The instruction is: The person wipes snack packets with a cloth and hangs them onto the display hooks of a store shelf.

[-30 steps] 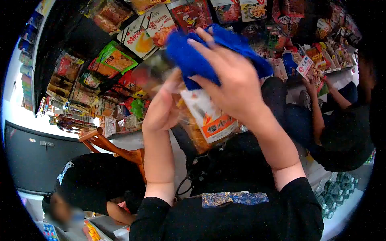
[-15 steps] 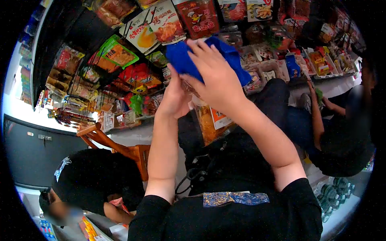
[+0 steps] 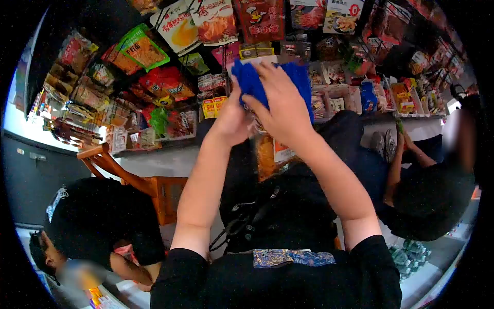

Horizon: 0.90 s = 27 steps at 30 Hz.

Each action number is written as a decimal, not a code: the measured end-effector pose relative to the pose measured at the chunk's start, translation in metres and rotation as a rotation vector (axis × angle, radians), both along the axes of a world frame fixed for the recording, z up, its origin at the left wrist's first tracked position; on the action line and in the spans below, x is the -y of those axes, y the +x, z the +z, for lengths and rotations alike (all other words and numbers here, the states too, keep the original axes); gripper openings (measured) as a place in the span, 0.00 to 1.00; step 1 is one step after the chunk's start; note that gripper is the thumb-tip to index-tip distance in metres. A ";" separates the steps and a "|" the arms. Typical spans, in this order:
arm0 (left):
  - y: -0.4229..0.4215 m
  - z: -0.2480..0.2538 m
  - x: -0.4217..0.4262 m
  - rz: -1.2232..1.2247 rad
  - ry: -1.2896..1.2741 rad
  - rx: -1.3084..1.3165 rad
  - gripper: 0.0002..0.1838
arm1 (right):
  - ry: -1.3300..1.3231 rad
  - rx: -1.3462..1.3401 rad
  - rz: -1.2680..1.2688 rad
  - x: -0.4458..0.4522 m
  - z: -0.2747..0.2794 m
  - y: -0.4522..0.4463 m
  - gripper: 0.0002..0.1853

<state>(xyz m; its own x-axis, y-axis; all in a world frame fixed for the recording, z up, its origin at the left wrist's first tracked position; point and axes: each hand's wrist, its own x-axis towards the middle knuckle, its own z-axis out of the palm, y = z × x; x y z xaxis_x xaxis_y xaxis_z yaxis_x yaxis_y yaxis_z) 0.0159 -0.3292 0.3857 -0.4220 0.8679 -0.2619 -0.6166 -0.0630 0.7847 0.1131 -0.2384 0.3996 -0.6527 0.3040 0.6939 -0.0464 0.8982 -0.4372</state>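
My right hand [image 3: 284, 105] lies over a blue cloth [image 3: 300, 85], its fingers bent across the front. Beside it my left hand [image 3: 234, 119] is closed at the cloth's left edge, its thumb up and most fingers hidden. Crinkled clear plastic shows between the two hands. It seems to run down into a clear bag of orange-brown snack food [image 3: 266, 160] with an orange and white label [image 3: 282, 149]. The bag stands upright over my lap, its upper part covered by cloth and hands.
Hanging snack packets [image 3: 213, 23] and open bins [image 3: 337, 98] fill the shelves ahead. A wooden chair [image 3: 164, 198] and a bent-over person in black [image 3: 103, 221] are at left. Another person [image 3: 427, 195] sits low at right, near bottles [image 3: 409, 257].
The view has shifted, so the shelves sit differently. My right hand and the cloth are slightly lower, with the cloth bunched more upright. Both hands keep their hold.
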 end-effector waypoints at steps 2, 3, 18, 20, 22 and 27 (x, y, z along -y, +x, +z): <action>-0.011 0.000 0.004 -0.057 0.004 0.004 0.36 | 0.037 0.076 0.068 0.004 -0.013 0.010 0.28; -0.015 -0.001 0.005 -0.085 0.004 0.007 0.37 | 0.054 0.114 0.104 0.006 -0.021 0.016 0.29; -0.021 -0.072 -0.010 0.074 0.181 -0.012 0.31 | -0.532 -0.037 -0.109 -0.034 -0.036 -0.044 0.19; -0.005 -0.079 -0.014 0.154 0.129 0.126 0.31 | -0.324 -0.029 -0.219 -0.032 -0.048 -0.055 0.17; 0.005 -0.086 -0.019 0.232 0.107 0.226 0.32 | -0.268 -0.017 -0.239 -0.027 -0.047 -0.059 0.17; -0.005 -0.081 -0.020 0.168 0.094 0.292 0.31 | -0.242 0.173 -0.059 -0.032 -0.054 -0.059 0.19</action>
